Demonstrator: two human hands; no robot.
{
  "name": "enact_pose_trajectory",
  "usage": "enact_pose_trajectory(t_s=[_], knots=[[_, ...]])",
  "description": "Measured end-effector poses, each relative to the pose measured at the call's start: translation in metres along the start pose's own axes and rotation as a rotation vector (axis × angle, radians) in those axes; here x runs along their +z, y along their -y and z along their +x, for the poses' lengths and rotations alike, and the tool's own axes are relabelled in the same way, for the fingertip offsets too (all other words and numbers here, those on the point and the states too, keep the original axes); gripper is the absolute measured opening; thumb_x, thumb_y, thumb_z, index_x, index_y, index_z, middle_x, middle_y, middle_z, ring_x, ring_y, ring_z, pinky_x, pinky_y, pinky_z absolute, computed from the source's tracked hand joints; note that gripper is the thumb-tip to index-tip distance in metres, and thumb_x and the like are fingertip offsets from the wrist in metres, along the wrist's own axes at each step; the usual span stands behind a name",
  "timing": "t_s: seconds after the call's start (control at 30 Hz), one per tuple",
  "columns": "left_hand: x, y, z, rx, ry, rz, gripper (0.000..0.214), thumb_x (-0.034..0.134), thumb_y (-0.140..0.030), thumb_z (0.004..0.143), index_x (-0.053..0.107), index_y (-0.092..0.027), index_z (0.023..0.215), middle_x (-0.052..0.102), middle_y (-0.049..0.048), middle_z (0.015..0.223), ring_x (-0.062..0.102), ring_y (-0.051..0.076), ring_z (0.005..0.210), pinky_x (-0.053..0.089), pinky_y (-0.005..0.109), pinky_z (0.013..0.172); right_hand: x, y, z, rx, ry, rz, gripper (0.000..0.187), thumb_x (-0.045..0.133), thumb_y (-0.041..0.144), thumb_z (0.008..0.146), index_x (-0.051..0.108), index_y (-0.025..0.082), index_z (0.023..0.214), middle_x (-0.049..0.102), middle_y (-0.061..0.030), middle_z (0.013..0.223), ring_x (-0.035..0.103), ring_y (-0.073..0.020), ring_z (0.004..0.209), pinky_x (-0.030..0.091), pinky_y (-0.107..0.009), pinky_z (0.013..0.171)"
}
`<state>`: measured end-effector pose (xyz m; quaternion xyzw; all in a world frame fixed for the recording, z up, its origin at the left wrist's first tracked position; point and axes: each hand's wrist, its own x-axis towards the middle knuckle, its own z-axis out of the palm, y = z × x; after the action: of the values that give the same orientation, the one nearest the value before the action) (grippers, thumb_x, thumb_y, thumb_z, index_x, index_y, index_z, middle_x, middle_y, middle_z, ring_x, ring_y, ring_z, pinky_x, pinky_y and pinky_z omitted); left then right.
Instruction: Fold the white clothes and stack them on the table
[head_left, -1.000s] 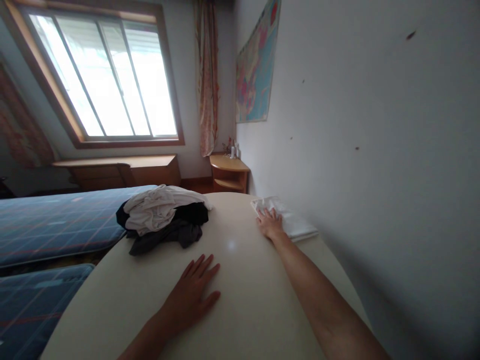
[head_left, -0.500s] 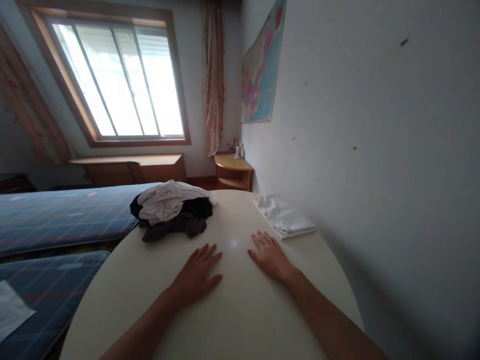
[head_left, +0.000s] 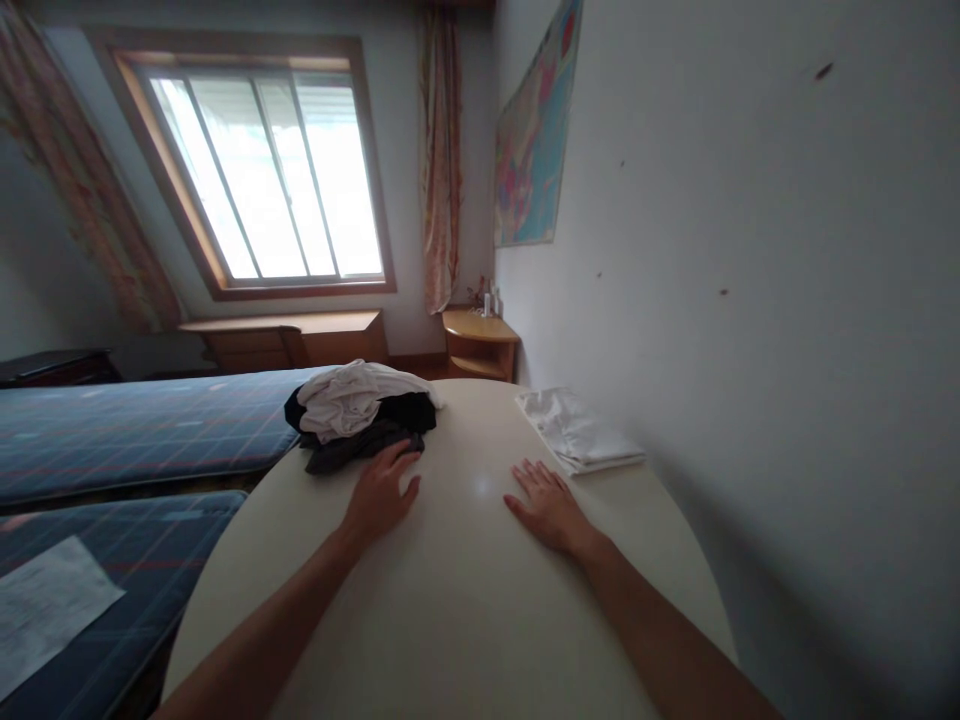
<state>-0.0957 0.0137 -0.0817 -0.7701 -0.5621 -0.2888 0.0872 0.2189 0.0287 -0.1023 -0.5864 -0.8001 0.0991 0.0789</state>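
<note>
A heap of crumpled clothes (head_left: pixel 352 405), white on top with black and dark grey cloth below, lies at the far left of the round cream table (head_left: pixel 450 600). My left hand (head_left: pixel 381 492) is at the near edge of this heap, fingers apart, its fingertips over the dark grey cloth; whether they touch it I cannot tell. Flat on the tabletop rests my right hand (head_left: pixel 549 505), fingers spread and holding nothing. Just beyond it, by the wall, is a folded white cloth (head_left: pixel 581 430).
Two blue plaid mattresses (head_left: pixel 135 430) stand left of the table, the nearer one with a white sheet (head_left: pixel 56 610) on it. A white wall (head_left: pixel 787 400) runs along the right. Behind are a wooden desk (head_left: pixel 322 345) and a corner shelf (head_left: pixel 480 325).
My left hand has moved forward from the bare tabletop to the clothes heap. My right hand stays on the table. The view has turned slightly left.
</note>
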Motion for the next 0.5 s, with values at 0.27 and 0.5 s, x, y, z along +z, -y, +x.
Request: enact_pose_trajectory(t_s=[0.27,0.5], knots=[[-0.047,0.085,0.075,-0.288,-0.128,0.201,0.037,0.051,-0.023,0.088,0.062,-0.010,0.121,0.037,0.0187,0.155,0.029,0.042,0.144,0.030,0.060,0.113,0.001,-0.003,0.001,-0.010,-0.003,0.000,0.071,0.033,0.060,0.097,0.036,0.017,0.154,0.024,-0.0089,0.162,0.017,-0.0277,0.151,0.012,-0.042,0.121],[-0.040,0.089,0.073,-0.293,-0.131,0.145,0.042,0.046,-0.021,0.088,0.059,-0.008,0.126,0.052,0.0193,0.141,0.041,0.033,0.137,0.033,0.048,0.115,0.000,-0.002,0.001,-0.001,0.000,0.006,0.071,0.035,0.059,0.096,0.036,0.018,0.154,0.025,-0.0084,0.162,0.016,-0.0280,0.151,0.012,-0.043,0.121]])
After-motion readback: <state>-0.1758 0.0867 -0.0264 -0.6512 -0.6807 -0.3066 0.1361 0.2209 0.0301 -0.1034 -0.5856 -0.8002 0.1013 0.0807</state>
